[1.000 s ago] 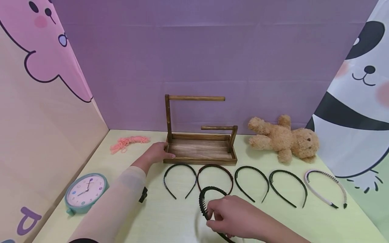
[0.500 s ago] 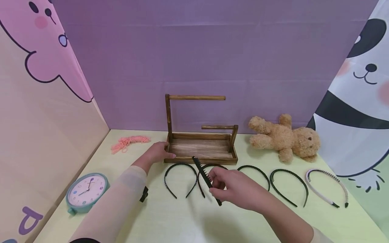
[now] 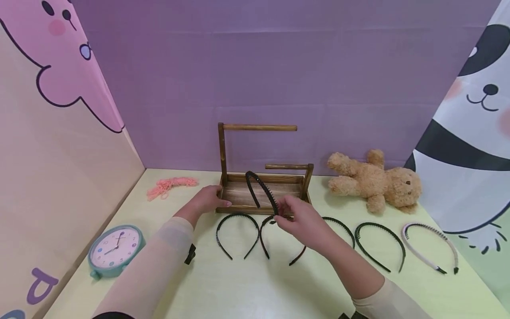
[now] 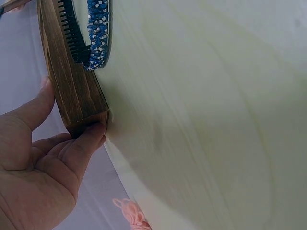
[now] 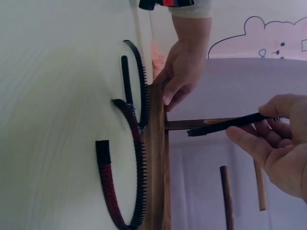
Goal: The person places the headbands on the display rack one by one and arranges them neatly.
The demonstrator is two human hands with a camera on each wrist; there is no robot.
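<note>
My left hand (image 3: 205, 200) grips the left end of a dark wooden rack (image 3: 259, 127), a shallow tray with two horizontal bars. In the left wrist view, the thumb lies along one side of the wood (image 4: 72, 72) and the fingers curl under its end. A black toothed headband (image 3: 264, 188) is pinched between the thumb and fingers of my right hand (image 3: 300, 219), held up so that it overlaps the tray. Its arch points up and left, below the bars. In front of the tray lie a blue-beaded headband (image 4: 98, 33) and a dark red one (image 5: 109, 187), partly behind my right hand.
More headbands lie to the right: a black one (image 3: 342, 226) partly covered by my hand, another black one (image 3: 378, 225) and a pale one (image 3: 410, 248). A teddy bear (image 3: 370, 179) lies at back right. Pink yarn (image 3: 171, 184) and a teal clock (image 3: 116, 250) are at left.
My right hand has lifted the black headband from the front of the table and carried it up and away toward the tray, turning it on the way. The left hand stays on the rack.
</note>
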